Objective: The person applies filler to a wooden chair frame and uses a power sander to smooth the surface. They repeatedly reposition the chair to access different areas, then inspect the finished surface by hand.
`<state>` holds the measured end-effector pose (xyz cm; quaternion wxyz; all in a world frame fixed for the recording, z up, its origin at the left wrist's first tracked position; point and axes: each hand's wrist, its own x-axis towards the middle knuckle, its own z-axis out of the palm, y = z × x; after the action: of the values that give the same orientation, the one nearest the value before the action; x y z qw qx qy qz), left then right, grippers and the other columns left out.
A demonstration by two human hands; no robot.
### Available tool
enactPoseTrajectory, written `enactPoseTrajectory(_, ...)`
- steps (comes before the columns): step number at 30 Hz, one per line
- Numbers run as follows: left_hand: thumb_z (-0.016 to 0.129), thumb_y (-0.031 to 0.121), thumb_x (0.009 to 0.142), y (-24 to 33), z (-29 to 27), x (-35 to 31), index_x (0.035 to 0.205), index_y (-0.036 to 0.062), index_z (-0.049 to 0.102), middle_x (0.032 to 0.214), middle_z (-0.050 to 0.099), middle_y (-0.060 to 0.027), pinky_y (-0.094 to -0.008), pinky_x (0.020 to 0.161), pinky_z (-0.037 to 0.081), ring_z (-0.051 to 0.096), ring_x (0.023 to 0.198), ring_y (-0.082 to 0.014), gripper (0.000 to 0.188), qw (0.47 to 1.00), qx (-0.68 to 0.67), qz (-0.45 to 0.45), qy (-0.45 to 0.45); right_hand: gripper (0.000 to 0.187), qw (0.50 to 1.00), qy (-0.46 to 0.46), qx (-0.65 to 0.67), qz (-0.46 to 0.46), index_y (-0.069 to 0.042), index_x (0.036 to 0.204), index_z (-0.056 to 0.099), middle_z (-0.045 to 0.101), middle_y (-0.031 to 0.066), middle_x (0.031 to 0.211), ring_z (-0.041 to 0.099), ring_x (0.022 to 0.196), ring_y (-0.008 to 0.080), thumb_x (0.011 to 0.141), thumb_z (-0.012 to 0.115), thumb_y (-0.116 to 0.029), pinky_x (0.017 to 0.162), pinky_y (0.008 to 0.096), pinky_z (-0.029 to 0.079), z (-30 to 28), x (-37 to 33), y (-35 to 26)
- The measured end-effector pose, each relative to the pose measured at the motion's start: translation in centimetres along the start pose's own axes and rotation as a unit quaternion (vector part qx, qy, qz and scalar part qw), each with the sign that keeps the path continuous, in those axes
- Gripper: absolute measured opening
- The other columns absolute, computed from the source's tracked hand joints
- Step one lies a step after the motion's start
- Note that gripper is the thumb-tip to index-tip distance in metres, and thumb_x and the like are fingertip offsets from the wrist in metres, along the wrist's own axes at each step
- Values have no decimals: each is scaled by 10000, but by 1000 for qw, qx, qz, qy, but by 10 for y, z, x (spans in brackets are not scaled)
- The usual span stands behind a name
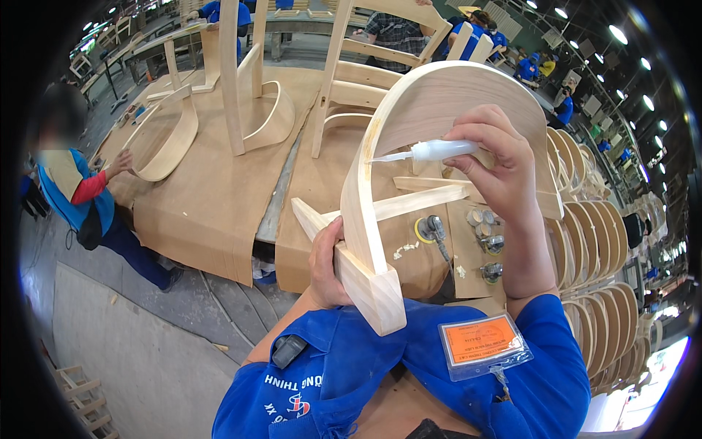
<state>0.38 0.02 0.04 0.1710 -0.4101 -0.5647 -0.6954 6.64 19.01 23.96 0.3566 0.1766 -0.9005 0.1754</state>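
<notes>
A light wooden chair frame (357, 212) with a broad curved band is tilted up in front of my chest. My left hand (327, 267) is closed around its lower part, beside a thick, angular leg end (373, 293). In my right hand (501, 157) is a small white squeeze bottle (442, 150), pinched between thumb and fingers. Its thin nozzle points left at the band's edge, and the tip is at or very close to the wood. A yellowish-brown streak (374, 135) runs along that edge near the tip.
Brown sheeting covers the worktable (197, 212), where a round sander (430, 229) and similar tools lie. More chair frames (274, 121) stand at the far side. A co-worker (88, 194) touches one at left. Stacked curved wooden pieces (596, 234) fill the right.
</notes>
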Motion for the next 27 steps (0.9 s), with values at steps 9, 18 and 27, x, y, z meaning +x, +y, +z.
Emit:
enactPoseTrajectory(9,876,365,582,-1,1,0,1321,-88,352,1148,561,-238,-407,886,472,584,1019,-323,1013,1000,-5,-14,0,264,1000,4,6,3,-42,885,679,632,64,873,560,850,230,637,757,1,752,330,449,2,1,-1)
enactPoseTrajectory(18,806,381,656,-17,-4,2,1314,-34,364,1174,542,-185,-386,902,455,556,1056,-283,894,997,-29,-73,12,198,982,19,141,122,-42,927,628,627,48,845,565,769,151,753,719,-66,686,283,452,11,-15,23)
enactPoseTrajectory(27,507,688,817,-44,-15,46,1316,59,353,1173,472,-155,-404,875,445,487,1063,-296,818,998,-3,59,-36,227,766,67,537,347,-22,1023,557,627,90,984,632,829,149,839,674,-87,721,271,513,20,-124,97)
